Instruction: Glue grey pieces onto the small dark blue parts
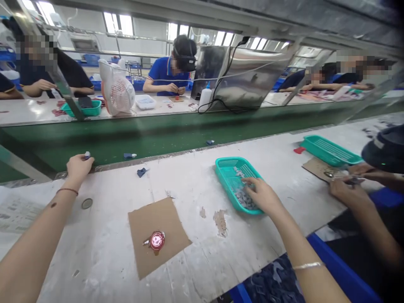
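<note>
My left hand (78,167) is closed on a small grey and dark piece (87,155) at the table's far edge, on the left. My right hand (260,193) reaches into a green basket (223,181) holding many small grey pieces (244,198); whether its fingertips grip one is hidden. Left of the basket, a brown cardboard square (164,214) lies on the white table, and a shiny red round item (157,240) sits on it. A small dark blue piece (142,172) lies beyond the cardboard.
Two more dark pieces (129,155) (210,142) lie on the green strip. At right, a person's hands (347,189) work beside another green basket (330,151). Blue bins (344,269) stand below the near edge. People sit across at another table.
</note>
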{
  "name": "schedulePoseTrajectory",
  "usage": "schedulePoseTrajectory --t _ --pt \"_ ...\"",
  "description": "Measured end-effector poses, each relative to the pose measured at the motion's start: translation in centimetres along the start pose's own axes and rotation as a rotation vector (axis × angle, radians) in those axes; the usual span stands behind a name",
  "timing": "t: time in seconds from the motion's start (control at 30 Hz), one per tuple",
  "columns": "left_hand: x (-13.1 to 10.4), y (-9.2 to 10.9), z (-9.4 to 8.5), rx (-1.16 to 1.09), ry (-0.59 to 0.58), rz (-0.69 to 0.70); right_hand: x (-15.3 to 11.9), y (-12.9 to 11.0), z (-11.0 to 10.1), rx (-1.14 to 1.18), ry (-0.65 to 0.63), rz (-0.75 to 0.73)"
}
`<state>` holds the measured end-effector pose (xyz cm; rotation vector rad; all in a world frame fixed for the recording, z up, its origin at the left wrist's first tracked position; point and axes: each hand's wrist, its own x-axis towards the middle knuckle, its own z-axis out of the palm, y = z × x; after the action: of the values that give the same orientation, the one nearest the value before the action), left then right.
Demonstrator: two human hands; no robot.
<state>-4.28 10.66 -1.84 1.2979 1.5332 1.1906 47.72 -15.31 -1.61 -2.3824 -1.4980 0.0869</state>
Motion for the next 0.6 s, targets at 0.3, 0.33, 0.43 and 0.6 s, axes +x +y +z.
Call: schedulePoseTrajectory --t 0.3,0.33,0.43,0.6 --pt "2.4 -1.2 0.2 0.575 0.032 0.295 0.9 -1.7 -0.1 0.0 -0.185 -0.198" --pt "2.5 -1.2 0.6 0.606 0.002 0.345 0.9 -2.0 0.1 0.005 -0.198 -0.209" --pt "2.4 -0.9 2.2 0.68 -0.174 0.503 0.9 -2.7 0.6 0.006 -0.201 -0.204" --pt "1.8 -0.7 4.8 0.769 -0.432 0.564 0.8 -2.7 0.8 0.033 -0.139 -0.163"
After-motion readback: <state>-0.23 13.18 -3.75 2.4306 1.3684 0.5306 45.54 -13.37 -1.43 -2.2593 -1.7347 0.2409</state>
